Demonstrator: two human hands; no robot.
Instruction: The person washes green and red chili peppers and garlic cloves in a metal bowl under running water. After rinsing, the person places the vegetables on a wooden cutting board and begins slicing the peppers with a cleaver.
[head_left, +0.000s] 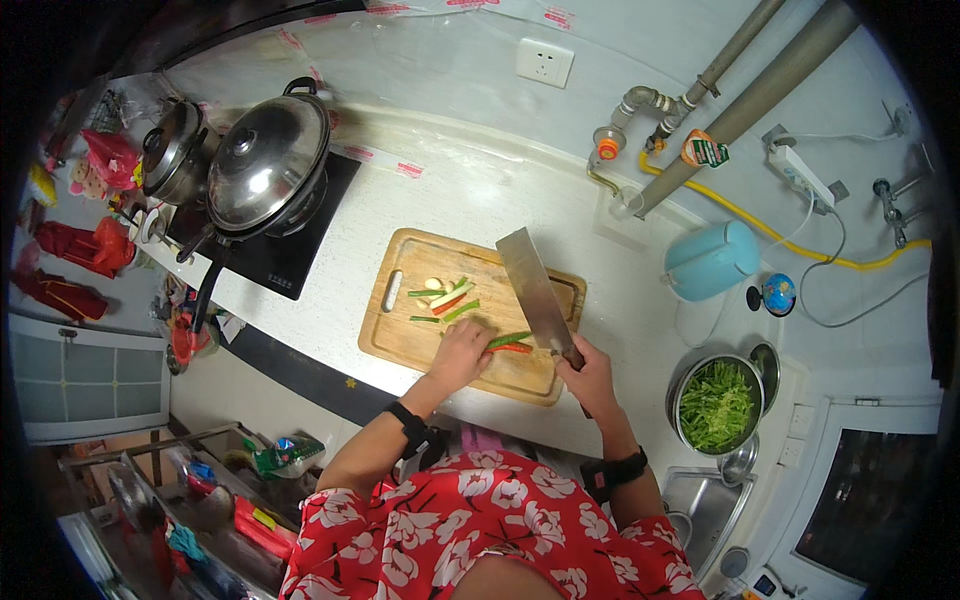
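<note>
A wooden cutting board (420, 251) with a slot handle lies on the white counter before me. My left hand (463, 351) holds a green chili pepper (511, 340) and a red chili pepper (513, 348) down on it, their ends poking out to the right. In my right hand (589, 377) is the handle of a Chinese cleaver (534, 291). Its broad blade points up and left over the board's right part, right of the peppers. Beyond my left hand lie garlic cloves (433, 283), green scallion pieces (460, 310) and a cut red pepper strip (448, 304).
A lidded wok (266, 161) and a lidded pot (172, 154) stand on the black cooktop (319, 217) at left. To the right are a blue kettle (712, 260), a bowl of cut green vegetables (715, 405) and a steel sink (701, 499). A yellow hose (742, 225) runs along the wall.
</note>
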